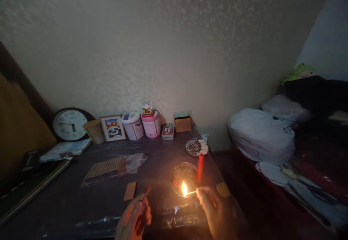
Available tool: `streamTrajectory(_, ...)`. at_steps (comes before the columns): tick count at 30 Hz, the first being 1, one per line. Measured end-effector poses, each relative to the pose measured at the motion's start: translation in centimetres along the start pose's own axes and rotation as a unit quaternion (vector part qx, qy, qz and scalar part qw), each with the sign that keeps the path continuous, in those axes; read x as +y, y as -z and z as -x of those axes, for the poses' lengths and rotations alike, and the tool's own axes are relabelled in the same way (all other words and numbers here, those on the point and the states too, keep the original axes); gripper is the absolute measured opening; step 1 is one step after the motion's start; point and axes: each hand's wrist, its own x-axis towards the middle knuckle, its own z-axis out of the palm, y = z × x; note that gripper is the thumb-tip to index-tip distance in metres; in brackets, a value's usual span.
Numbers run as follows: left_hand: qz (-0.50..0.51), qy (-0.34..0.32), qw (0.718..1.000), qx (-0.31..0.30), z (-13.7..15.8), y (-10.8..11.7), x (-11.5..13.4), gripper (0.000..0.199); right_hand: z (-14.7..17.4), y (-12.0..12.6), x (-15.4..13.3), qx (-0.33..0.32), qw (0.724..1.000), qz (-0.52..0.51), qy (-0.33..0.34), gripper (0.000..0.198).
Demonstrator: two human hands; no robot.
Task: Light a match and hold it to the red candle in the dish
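Single head view, forward-down over dark table (81,203) toward back wall (174,51), hands near bottom edge.

Only legible marks: hour numerals on the round white-faced wall clock (70,124), "12" at top. Tin and box labels too blurred.

Two bare hands show at the lower edge of the frame: left hand (133,219) and right hand (214,211), ringless, no sleeves visible.
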Motion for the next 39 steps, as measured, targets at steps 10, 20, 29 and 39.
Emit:
streamTrajectory(10,-0.011,0.007,1.0,0.008,-0.2,0.9,-0.4,0.037,-0.1,-0.1,1.6,-0.032,0.997,0.052,-0.041,0.036)
streamTrajectory(20,-0.03,-0.006,0.999,-0.014,-0.5,1.3,-0.8,0.037,-0.4,0.0,0.7,-0.044,0.994,0.083,-0.047,0.037)
streamTrajectory(29,-0.036,-0.017,0.999,-0.01,0.0,0.4,-0.5,0.039,-0.1,-0.2,1.5,-0.064,0.993,0.092,-0.039,0.035)
streamTrajectory(39,-0.038,-0.011,0.999,-0.012,0.0,0.8,-0.8,0.036,0.1,0.0,1.0,-0.107,0.99,0.089,-0.008,0.024)
